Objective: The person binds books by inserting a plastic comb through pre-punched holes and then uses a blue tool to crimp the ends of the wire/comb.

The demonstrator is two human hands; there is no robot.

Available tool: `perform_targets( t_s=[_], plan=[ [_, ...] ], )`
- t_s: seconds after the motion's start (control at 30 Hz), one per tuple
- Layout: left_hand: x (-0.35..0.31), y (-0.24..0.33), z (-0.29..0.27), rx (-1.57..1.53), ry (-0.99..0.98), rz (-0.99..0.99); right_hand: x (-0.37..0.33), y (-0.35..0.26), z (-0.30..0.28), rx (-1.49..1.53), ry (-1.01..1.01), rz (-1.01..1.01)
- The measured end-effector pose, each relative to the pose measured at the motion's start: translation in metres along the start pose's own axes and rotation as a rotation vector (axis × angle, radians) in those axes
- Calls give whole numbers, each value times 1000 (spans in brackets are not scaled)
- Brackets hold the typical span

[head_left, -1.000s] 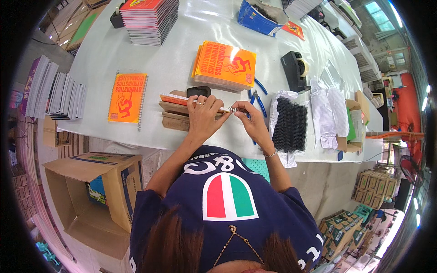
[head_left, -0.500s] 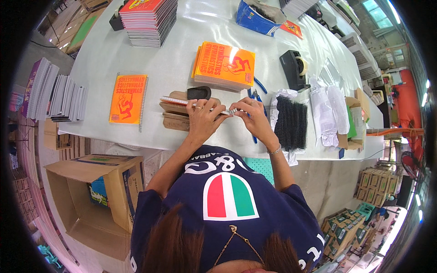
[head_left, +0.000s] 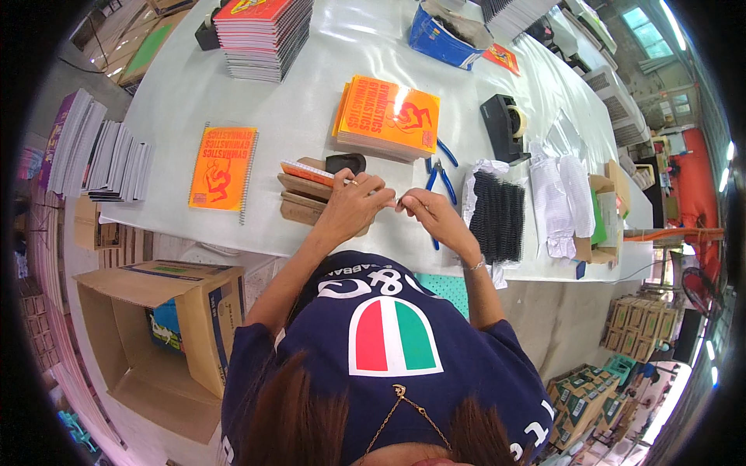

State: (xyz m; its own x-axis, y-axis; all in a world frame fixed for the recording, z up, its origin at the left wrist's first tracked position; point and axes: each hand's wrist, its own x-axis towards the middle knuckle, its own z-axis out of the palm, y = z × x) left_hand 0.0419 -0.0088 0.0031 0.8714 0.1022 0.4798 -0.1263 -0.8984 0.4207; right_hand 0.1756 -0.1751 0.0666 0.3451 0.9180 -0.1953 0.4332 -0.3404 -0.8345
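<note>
My left hand [head_left: 354, 203] is closed on an orange-covered notebook [head_left: 305, 170] that stands on edge in a slotted brown holder [head_left: 301, 211]. The fingers hide most of this notebook. Just to its right, my right hand [head_left: 437, 216] is pinched closed at the notebook's near right end, against the left fingertips. What lies between its fingers is too small to make out. A black curved pad [head_left: 346, 162] sits behind the left hand. Blue-handled pliers [head_left: 440, 182] lie beyond the right hand. Farther back is a stack of orange notebooks [head_left: 388, 116].
A spiral-bound orange notebook [head_left: 223, 168] lies at left. Black binding coils [head_left: 495, 213] rest on white wrap at right, near a tape dispenser [head_left: 503, 128]. Tall notebook stacks and a blue box [head_left: 447, 35] stand at the back. An open carton [head_left: 155, 342] is below left.
A short piece of wire coil showed between my hands before; now the fingers cover that spot. The notebook tilts to show more orange cover, and my right hand has turned and lowered slightly.
</note>
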Motion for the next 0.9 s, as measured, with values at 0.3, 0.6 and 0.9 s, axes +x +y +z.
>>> perform_targets(
  t_s=[0.3, 0.6, 0.9],
  plan=[
    [-10, 1, -7, -33, -4, 65, 86, 54, 15, -4, -100, -198],
    [-12, 3, -1, -17, 101, 87, 129, 96, 61, -80, -57, -395],
    [-15, -5, 9, -13, 94, 72, 62, 111, 25, -254, 180, -131]
  ],
)
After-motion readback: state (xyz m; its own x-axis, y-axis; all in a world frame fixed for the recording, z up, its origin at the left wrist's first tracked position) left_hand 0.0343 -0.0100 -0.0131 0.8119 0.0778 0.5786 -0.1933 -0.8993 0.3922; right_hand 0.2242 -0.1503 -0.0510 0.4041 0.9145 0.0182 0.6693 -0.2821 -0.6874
